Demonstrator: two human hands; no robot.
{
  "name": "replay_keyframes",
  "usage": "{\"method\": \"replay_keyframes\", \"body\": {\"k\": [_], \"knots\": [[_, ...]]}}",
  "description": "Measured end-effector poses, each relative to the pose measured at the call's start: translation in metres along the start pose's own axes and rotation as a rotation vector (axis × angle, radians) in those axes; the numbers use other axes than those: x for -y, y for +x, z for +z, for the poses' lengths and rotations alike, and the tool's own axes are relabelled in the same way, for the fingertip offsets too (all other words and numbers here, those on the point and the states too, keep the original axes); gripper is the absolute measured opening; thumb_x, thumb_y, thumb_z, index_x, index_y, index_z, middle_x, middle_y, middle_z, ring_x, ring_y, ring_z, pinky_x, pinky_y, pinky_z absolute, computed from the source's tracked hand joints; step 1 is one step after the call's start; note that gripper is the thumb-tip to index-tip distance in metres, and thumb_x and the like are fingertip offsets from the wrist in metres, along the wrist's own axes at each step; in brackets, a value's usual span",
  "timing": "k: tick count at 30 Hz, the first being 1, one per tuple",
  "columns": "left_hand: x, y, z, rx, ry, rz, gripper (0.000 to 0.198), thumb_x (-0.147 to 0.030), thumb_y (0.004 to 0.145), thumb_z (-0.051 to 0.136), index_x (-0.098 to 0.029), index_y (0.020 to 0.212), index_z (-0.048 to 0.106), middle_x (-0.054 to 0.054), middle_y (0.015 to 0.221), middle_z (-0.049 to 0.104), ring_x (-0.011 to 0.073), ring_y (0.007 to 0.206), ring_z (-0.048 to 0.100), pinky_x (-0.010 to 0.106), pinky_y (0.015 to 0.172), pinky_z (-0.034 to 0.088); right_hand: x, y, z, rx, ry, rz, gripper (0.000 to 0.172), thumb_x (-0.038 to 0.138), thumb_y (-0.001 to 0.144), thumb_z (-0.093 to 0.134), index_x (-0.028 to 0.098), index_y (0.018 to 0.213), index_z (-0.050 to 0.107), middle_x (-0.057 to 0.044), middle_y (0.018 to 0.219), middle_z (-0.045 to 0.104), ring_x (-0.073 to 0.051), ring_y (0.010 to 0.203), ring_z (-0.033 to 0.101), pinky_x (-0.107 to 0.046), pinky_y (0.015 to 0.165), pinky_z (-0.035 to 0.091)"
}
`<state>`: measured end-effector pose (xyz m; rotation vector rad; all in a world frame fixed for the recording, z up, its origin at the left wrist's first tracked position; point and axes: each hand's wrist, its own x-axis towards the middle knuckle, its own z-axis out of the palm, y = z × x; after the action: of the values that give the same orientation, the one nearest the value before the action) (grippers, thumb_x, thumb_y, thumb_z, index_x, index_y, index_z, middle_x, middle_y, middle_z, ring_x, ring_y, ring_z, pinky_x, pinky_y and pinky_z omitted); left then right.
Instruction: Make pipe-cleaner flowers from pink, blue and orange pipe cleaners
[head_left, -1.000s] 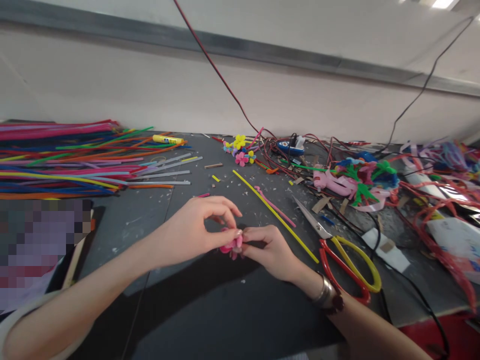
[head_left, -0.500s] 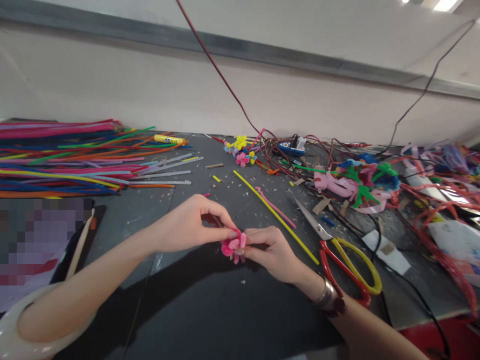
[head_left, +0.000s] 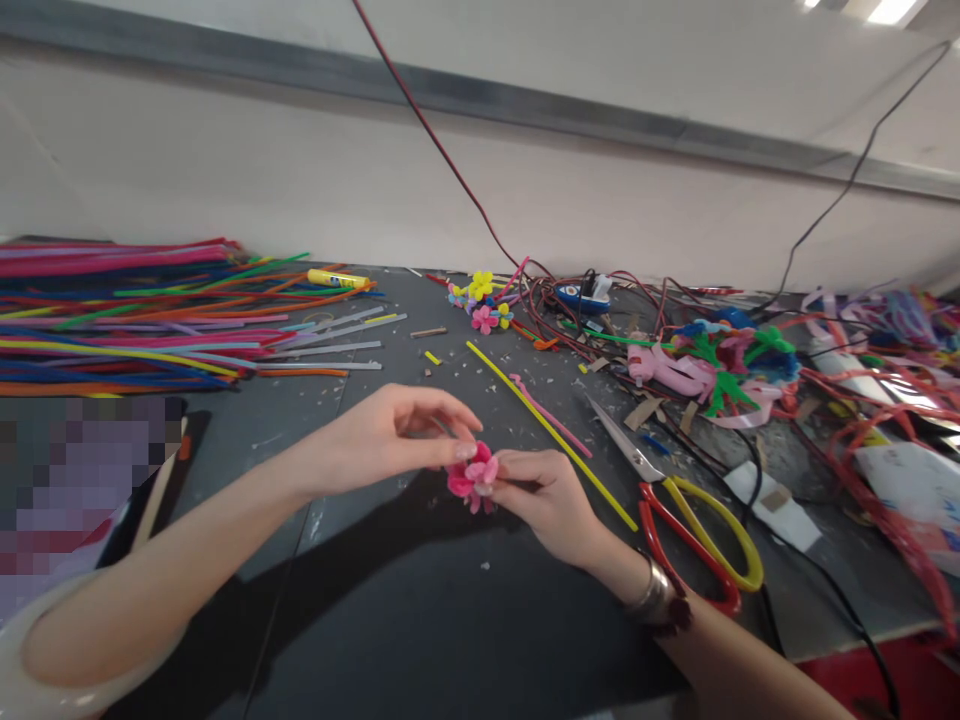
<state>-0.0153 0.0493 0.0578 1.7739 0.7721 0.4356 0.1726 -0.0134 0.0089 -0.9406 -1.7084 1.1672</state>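
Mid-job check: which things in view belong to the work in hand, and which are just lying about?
Belongs, as far as I can judge: pink flower, pinched by the right hand, the left hand at its upper edge; probably the scissors and yellow stem nearby.

Just lying about, apparently: cardboard scrap, white paper, cables by the wall.

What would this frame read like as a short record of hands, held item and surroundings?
held item: pink fuzzy flower
left hand: thumb at the flower's upper edge, grip unclear
right hand: pinching the flower's right side
beyond right hand: yellow strip, scissors with red and yellow handles
far left: multicoloured strips
behind: flower cluster
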Motion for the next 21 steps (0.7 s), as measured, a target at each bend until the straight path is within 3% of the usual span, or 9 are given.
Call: {"method": "replay_keyframes", "body": {"k": [3,6,8,11,16,19,21], "knots": [[-0.005,-0.003,-0.004,-0.102,0.109,0.086,0.024,-0.027,0.073,0.063,-0.021,0.096,0.062,0.002,0.091,0.065,0.0143,0.081,0.06,0.022,0.07,0.047,-0.001,0.0,-0.001,-0.046,0.01,0.012,0.018,0.024,0.081,0.055,0.016,0.07,0.066,0.0,0.065,0.058,-0.011,0.061,0.053,-0.022,0.06,0.041],[-0.014,-0.007,-0.001,-0.166,0.275,0.175,0.012,-0.027,0.074,0.063,-0.021,0.083,0.067,0.001,0.088,0.063,0.0133,0.078,0.059,0.021,0.068,0.046,-0.001,0.0,-0.002,-0.036,-0.001,0.03,0.018,0.023,0.082,0.054,0.015,0.071,0.067,-0.001,0.065,0.057,-0.012,0.063,0.052,-0.023,0.062,0.04],[-0.019,-0.009,0.004,-0.181,0.317,0.196,0.012,-0.026,0.077,0.059,-0.021,0.084,0.068,0.001,0.088,0.063,0.0117,0.075,0.059,0.02,0.066,0.045,-0.001,0.0,-0.002,-0.023,0.007,0.041,0.019,0.023,0.082,0.054,0.015,0.07,0.067,-0.001,0.065,0.057,-0.012,0.063,0.052,-0.024,0.063,0.04],[-0.019,-0.008,0.009,-0.179,0.285,0.181,0.017,-0.025,0.079,0.057,-0.022,0.093,0.066,0.001,0.092,0.064,0.0118,0.078,0.059,0.019,0.065,0.046,-0.001,0.0,-0.001,0.006,0.049,0.046,0.02,0.025,0.082,0.055,0.014,0.07,0.067,-0.002,0.066,0.058,-0.012,0.063,0.053,-0.024,0.063,0.041],[-0.014,-0.007,0.009,-0.12,0.29,0.129,0.015,-0.024,0.079,0.055,-0.02,0.082,0.069,-0.001,0.081,0.067,0.0117,0.072,0.061,0.02,0.065,0.046,0.001,0.0,0.0,0.016,0.101,0.064,0.019,0.025,0.08,0.056,0.014,0.068,0.066,-0.001,0.064,0.058,-0.011,0.062,0.053,-0.024,0.062,0.041],[-0.012,-0.006,0.003,-0.182,0.235,0.063,0.018,-0.029,0.078,0.057,-0.021,0.09,0.068,0.0,0.084,0.069,0.0128,0.075,0.062,0.02,0.067,0.047,0.0,0.001,-0.001,-0.033,0.118,0.062,0.018,0.026,0.078,0.058,0.015,0.067,0.066,0.0,0.062,0.059,-0.011,0.06,0.053,-0.023,0.059,0.041],[-0.011,-0.004,0.0,-0.161,0.188,-0.014,0.023,-0.033,0.074,0.061,-0.019,0.091,0.068,0.0,0.082,0.069,0.0148,0.075,0.062,0.022,0.066,0.047,-0.001,0.001,-0.002,-0.115,0.116,0.077,0.018,0.028,0.077,0.06,0.016,0.066,0.067,0.0,0.062,0.061,-0.011,0.059,0.053,-0.022,0.059,0.042]]}}
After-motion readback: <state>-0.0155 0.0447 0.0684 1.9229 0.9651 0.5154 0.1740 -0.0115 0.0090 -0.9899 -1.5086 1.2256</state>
